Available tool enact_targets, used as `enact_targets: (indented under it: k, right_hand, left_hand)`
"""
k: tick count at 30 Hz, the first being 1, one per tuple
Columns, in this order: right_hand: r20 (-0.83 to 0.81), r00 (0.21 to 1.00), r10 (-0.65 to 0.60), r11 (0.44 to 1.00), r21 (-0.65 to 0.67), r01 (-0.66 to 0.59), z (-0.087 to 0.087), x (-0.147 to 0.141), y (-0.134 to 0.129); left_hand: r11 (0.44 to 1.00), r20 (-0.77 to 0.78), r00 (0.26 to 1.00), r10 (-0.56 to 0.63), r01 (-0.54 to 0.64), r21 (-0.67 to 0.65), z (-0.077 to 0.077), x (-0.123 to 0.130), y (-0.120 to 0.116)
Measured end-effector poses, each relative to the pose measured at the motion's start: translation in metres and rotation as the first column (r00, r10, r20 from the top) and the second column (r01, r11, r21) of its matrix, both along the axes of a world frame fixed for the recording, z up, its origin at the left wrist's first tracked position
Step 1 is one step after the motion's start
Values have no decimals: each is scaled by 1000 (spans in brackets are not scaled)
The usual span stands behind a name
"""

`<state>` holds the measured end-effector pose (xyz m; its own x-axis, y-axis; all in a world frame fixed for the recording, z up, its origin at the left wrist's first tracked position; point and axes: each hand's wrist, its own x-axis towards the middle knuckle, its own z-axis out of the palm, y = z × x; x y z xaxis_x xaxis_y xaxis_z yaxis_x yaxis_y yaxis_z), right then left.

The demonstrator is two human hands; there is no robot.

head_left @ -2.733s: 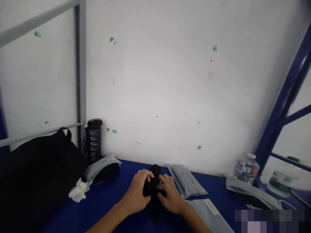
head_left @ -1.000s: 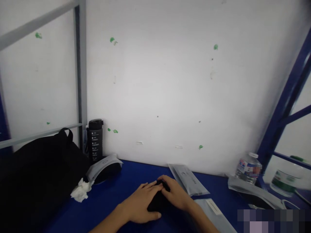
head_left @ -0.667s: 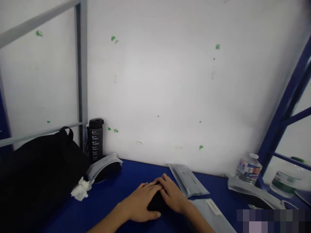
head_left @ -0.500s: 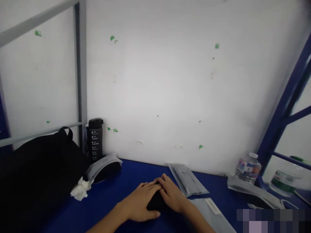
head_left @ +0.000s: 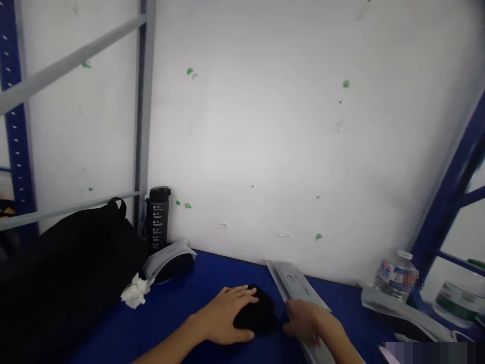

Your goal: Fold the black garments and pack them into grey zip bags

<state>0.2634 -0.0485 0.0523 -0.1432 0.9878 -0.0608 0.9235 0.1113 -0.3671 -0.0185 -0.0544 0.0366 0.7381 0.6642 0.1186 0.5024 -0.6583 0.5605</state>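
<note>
A dark, rounded, soft-looking black item [head_left: 263, 311] lies on the blue table [head_left: 212, 270]. My left hand [head_left: 225, 316] rests over its left side, fingers across the top and thumb along the near edge. To the right, my right hand [head_left: 308, 321] is partly blurred, with its fingers curled at a frosted plastic bag [head_left: 318, 351] and apart from the black item. That bag passes under the hand, and part of it is hidden. Behind it lies another frosted plastic bag [head_left: 297, 283] with printing on it.
On the left are a large black bag [head_left: 76, 268], a black water bottle [head_left: 158, 222], crumpled tissue [head_left: 135, 291] and a frosted bag [head_left: 164, 258] over a black item [head_left: 176, 268]. At right stand a clear bottle [head_left: 396, 278] and another frosted bag [head_left: 413, 313]. A white wall [head_left: 246, 126] closes the back.
My right hand has left the black item and moved right to the near plastic bag, which now looks narrower and shifted. My left hand stays on the black item. The view has shifted slightly.
</note>
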Motion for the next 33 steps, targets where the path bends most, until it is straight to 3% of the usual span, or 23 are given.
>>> enact_targets:
  k: [1,3,9,11,13,16,20,22,25,27,28,30,33]
  right_hand:
    - [21,1000,-13,987,-161,17,-1,0,-3]
    - [41,999,-2,950,-311,15,0,-4,-7]
    - [-46,999,11,965,-263,-23,6,-18,-9]
    - [-85,993,77,983,-157,-90,6,-18,-7]
    - [-86,984,159,986,61,-154,6,-19,-3]
    - [-100,983,151,938,328,-111,9,-26,0]
    - [-161,982,101,846,533,0,10,-42,-1]
    - [-153,971,184,810,583,-62,8,-49,-4]
    - [-124,920,373,793,558,-246,3,-57,-9]
    - [-136,888,440,787,535,-308,-1,-62,-12]
    - [-158,879,450,790,529,-309,-3,-64,-14]
    - [-223,858,463,802,517,-298,-5,-68,-16]
    - [-320,811,489,811,509,-288,-7,-73,-19]
  left_hand:
    - [1000,6,1000,-1,1,-2,-1,0,0]
    - [1000,6,1000,-2,2,-2,-1,-1,0]
    - [1000,9,1000,-12,12,1,1,-1,0]
    - [1000,-10,1000,-4,4,3,1,-1,0]
    - [1000,-19,1000,-5,5,4,1,-3,1]
    - [998,8,998,-61,61,12,2,-7,3]
    - [986,124,978,-166,168,-11,10,-11,-1]
    - [979,230,957,-178,196,-57,11,-6,-5]
    - [985,436,900,-2,78,-156,3,6,-3]
    - [967,608,768,198,-53,-248,-8,13,3]
    - [944,649,714,264,-54,-324,-13,15,7]
    - [913,666,680,308,-14,-407,-21,16,14]
    - [914,636,712,297,-19,-406,-23,13,19]
